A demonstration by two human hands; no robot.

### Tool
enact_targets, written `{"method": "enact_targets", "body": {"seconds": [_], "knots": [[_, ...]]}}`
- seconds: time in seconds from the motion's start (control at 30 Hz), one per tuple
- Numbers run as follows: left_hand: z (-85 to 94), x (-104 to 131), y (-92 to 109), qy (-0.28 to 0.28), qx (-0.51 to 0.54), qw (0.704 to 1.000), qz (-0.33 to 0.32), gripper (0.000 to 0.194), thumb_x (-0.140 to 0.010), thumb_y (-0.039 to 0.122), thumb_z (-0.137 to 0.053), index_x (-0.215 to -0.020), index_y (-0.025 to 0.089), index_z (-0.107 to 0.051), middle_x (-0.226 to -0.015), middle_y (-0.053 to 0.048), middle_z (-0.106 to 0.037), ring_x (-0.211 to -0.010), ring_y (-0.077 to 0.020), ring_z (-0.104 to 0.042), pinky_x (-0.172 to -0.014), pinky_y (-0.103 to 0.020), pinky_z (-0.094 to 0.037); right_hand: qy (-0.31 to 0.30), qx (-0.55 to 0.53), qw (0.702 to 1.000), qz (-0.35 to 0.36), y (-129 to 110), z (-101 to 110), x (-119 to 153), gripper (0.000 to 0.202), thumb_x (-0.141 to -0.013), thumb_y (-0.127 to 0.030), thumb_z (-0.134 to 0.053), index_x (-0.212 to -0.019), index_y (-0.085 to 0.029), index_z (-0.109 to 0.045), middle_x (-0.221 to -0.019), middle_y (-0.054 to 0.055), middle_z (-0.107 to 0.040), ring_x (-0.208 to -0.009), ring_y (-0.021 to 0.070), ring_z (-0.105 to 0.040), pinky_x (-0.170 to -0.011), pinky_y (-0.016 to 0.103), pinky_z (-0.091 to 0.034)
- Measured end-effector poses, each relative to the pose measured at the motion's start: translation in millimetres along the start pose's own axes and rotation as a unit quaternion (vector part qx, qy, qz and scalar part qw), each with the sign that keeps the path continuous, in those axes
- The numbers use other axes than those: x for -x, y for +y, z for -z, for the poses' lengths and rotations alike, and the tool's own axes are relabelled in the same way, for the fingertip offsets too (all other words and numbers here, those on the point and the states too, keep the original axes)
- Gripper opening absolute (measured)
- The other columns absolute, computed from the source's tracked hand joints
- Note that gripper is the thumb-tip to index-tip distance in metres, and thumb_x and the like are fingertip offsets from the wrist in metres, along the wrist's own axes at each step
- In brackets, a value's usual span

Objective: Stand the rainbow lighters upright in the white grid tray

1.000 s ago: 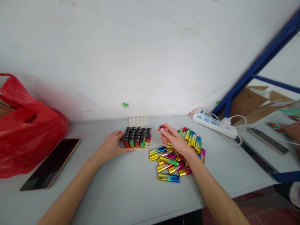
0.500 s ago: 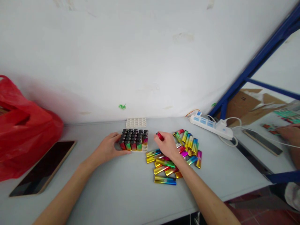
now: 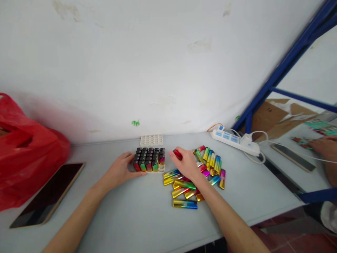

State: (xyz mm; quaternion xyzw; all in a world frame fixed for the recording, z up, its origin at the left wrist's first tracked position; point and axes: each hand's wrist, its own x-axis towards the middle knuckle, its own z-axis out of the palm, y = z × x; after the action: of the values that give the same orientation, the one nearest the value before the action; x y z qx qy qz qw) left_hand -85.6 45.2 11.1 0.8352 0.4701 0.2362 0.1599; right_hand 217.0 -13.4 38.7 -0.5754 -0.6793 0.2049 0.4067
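Note:
Rows of lighters [image 3: 149, 159] with black tops stand upright in a white tray [image 3: 161, 169] on the table. Bare holes show at the tray's front right corner. My left hand [image 3: 123, 168] is closed around the left end of this block, thumb along the front and fingers behind. Just right of the tray, my right hand [image 3: 186, 163] grips a red lighter [image 3: 178, 154], mostly hidden by the fingers. Beneath and beside that hand lies a loose pile of shiny multicoloured lighters [image 3: 184, 184].
Against the wall lies a second white holed tray [image 3: 151, 140]. A power strip [image 3: 234, 141] with cables sits at the back right, near a blue metal frame [image 3: 249, 123]. At left are a dark tablet [image 3: 50, 195] and a red plastic bag [image 3: 34, 154]. Another person's hand [image 3: 325, 146] shows far right.
My right hand has come slightly closer to the tray with the red lighter in it. The left hand stays at the block's end. The whole view has tilted a little.

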Motion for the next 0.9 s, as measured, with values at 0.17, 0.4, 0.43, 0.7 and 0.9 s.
{"method": "enact_targets", "body": {"seconds": [0.17, 0.4, 0.43, 0.7, 0.9], "knots": [[1.0, 0.3, 2.3, -0.020, -0.003, 1.000, 0.008, 0.067, -0.069, 0.080, -0.084, -0.099, 0.021, -0.075, -0.101, -0.010, -0.074, -0.098, -0.0354, -0.072, -0.091, -0.048, -0.060, -0.096, 0.014, 0.990, 0.098, -5.9, 16.7, 2.5, 0.033, -0.114, -0.043, -0.050, -0.087, -0.023, -0.055, -0.080, -0.002, -0.059, -0.074, 0.0163, -0.054, -0.075, 0.029, -0.040], [0.6, 1.3, 1.0, -0.033, -0.015, 0.999, 0.013, 0.070, -0.071, 0.081, -0.080, -0.104, 0.020, -0.076, -0.102, -0.008, -0.072, -0.100, -0.0340, -0.070, -0.093, -0.045, -0.057, -0.150, 0.073, 0.977, 0.130, -6.6, 28.6, 1.7, 0.045, -0.113, -0.045, -0.056, -0.074, -0.022, -0.054, -0.075, -0.002, -0.056, -0.071, 0.0161, -0.054, -0.072, 0.029, -0.038], [0.9, 1.2, 1.4, -0.035, -0.016, 0.999, 0.014, 0.070, -0.072, 0.082, -0.080, -0.104, 0.020, -0.076, -0.102, -0.008, -0.072, -0.101, -0.0339, -0.070, -0.093, -0.045, -0.056, -0.153, 0.071, 0.978, 0.120, -6.3, 29.0, 1.5, 0.046, -0.113, -0.045, -0.057, -0.073, -0.022, -0.054, -0.071, -0.003, -0.056, -0.068, 0.0157, -0.053, -0.070, 0.029, -0.037], [0.8, 0.6, 1.5, -0.021, -0.003, 1.000, 0.008, 0.063, -0.069, 0.077, -0.083, -0.100, 0.024, -0.075, -0.102, -0.009, -0.074, -0.101, -0.0349, -0.071, -0.093, -0.047, -0.058, -0.191, 0.087, 0.970, 0.121, -9.7, 15.9, 3.5, 0.030, -0.114, -0.039, -0.058, -0.097, -0.018, -0.071, -0.092, 0.005, -0.076, -0.084, 0.0190, -0.069, -0.078, 0.028, -0.044], [-0.6, -0.3, -1.1, -0.012, 0.005, 1.000, 0.015, 0.061, -0.065, 0.075, -0.086, -0.097, 0.025, -0.076, -0.102, -0.011, -0.076, -0.100, -0.0383, -0.072, -0.091, -0.050, -0.060, -0.172, 0.257, 0.944, 0.117, -22.6, 5.8, 2.9, 0.038, -0.114, -0.049, -0.052, -0.112, -0.017, -0.072, -0.102, 0.012, -0.079, -0.090, 0.0244, -0.073, -0.085, 0.034, -0.047]]}}
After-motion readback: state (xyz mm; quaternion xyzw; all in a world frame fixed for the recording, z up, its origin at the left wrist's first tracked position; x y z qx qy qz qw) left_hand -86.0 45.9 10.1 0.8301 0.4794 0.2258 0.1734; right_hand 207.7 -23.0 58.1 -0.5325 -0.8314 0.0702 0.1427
